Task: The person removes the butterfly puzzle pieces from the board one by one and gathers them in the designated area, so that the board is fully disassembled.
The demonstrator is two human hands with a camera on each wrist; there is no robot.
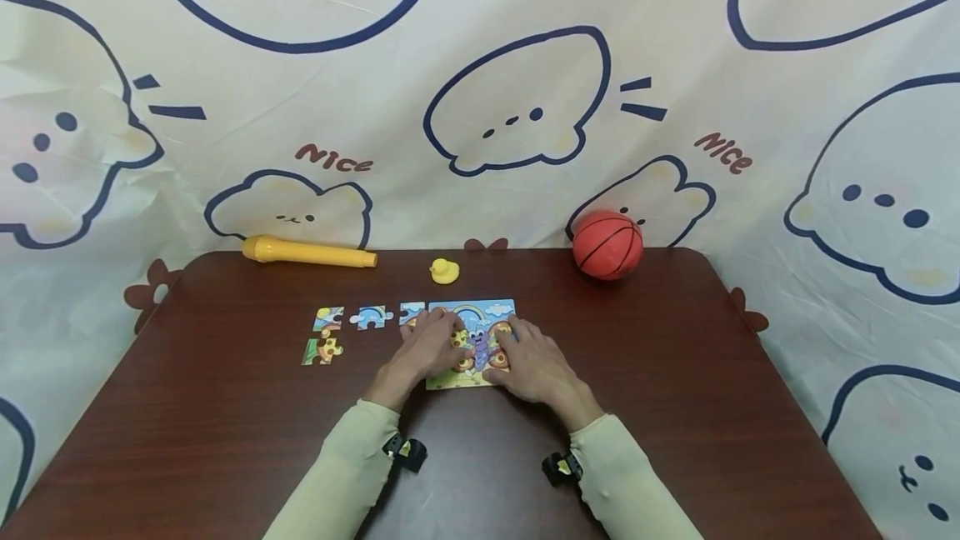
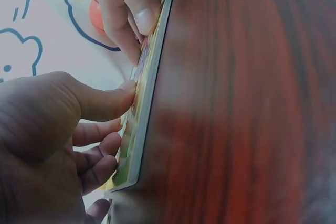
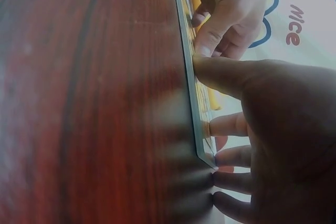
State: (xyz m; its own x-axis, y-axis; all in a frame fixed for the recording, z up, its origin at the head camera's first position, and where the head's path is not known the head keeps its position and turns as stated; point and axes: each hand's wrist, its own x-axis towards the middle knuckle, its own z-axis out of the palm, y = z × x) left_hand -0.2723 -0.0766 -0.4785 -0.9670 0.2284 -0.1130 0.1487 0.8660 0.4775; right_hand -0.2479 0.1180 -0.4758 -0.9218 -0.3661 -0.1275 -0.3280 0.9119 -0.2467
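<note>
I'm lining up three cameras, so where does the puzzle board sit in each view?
Head: the puzzle board lies below centre.
Left wrist: a narrow, nearly edge-on strip, slanting from top middle towards lower left.
Right wrist: another narrow strip, slanting from top middle down to right of centre.
Shared landmark: the brown table, visible in all three.

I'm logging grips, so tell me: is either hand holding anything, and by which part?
Nothing appears gripped: the left hand and right hand only touch the puzzle board, which lies on the table.
</note>
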